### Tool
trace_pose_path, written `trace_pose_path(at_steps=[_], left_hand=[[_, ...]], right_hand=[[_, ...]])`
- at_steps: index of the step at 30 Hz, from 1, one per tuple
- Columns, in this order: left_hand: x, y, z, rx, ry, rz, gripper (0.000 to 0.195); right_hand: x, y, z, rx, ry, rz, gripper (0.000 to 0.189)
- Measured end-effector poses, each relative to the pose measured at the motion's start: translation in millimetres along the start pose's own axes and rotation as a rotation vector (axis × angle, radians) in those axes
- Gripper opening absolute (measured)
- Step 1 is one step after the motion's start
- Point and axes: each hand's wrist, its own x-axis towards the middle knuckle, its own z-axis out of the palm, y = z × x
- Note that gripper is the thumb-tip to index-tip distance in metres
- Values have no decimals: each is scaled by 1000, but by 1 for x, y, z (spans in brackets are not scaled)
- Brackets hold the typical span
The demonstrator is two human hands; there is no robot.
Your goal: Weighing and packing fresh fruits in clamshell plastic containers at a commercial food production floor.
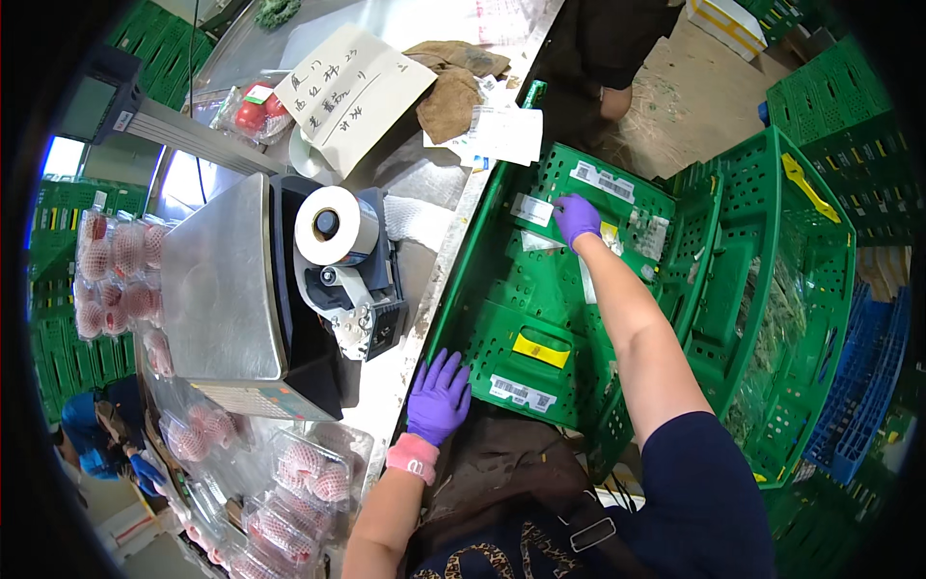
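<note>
A green plastic crate (499,289) with yellow handles lies before me beside the metal table. My right hand (576,219), in a purple glove, is at its far part, fingers bent at the edge of a white label (532,210); whether they pinch it I cannot tell. Below that hand hang a clear plastic scrap and a white paper strip. My left hand (438,396), gloved in purple with a pink wristband, rests with spread fingers on the crate's near left corner by the table edge. Another printed label (522,393) is on the crate's near side.
On the table stand a scale with a steel platform (221,282) and a label printer with a paper roll (336,226). Around them lie net-wrapped fruit in clear packs (311,470), packed tomatoes (253,112) and handwritten cardboard (354,98). Green crates (774,304) stand right; two other people are nearby.
</note>
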Motion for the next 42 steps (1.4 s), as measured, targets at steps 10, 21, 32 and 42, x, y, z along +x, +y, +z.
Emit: trace_pose_path(at_steps=[10, 21, 32, 42], left_hand=[[-3, -2, 6, -3, -11, -27, 26], [-1, -3, 3, -10, -17, -15, 25], [-2, -4, 6, -35, 25, -2, 25], [-1, -1, 4, -65, -7, 21, 25]], right_hand=[[26, -20, 20, -4, -6, -115, 15], [3, -12, 1, 8, 29, -34, 28], [-29, 24, -52, -289, -246, -172, 32], [82, 44, -187, -361, 40, 21, 43]])
